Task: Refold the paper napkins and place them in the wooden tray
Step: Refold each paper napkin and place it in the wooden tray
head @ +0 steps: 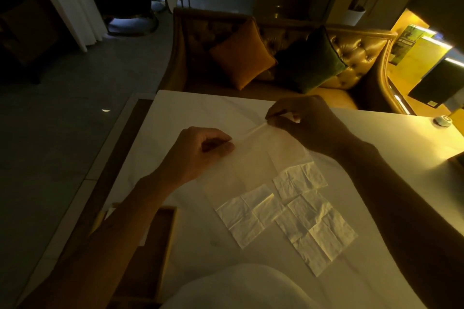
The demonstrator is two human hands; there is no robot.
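Two hands held one paper napkin point(253, 158) stretched above the white table point(200, 108), its thin sheet hanging translucent between them. The left hand point(198, 150) was curled closed, pinching the napkin's near-left top corner between thumb and fingers. The right hand point(306, 120) was closed too, gripping the far top corner, with a small bunched bit of paper showing white at its fingertips. A rolled or folded top edge ran taut from one hand to the other.

Below the held sheet, three more unfolded napkins lay flat on the table, creased into squares. One flat napkin point(248, 213) lay nearest the left forearm, a second flat napkin point(300, 179) sat farther off to the right, partly under the hanging sheet, and a third flat napkin point(316, 231) lay closest to the person; the three touched or overlapped at their edges.

At the table's near-left corner stood the wooden tray point(170, 233), mostly covered by the left forearm, so its contents could not be told. A pale rounded shape at the bottom edge seemed to be the person's clothing.

Beyond the table, a tufted leather sofa point(356, 50) carried an orange cushion point(242, 54) and a dark green cushion point(311, 60), leaning side by side. A small round object point(442, 121) sat on the table's far-right edge, too dim to identify.
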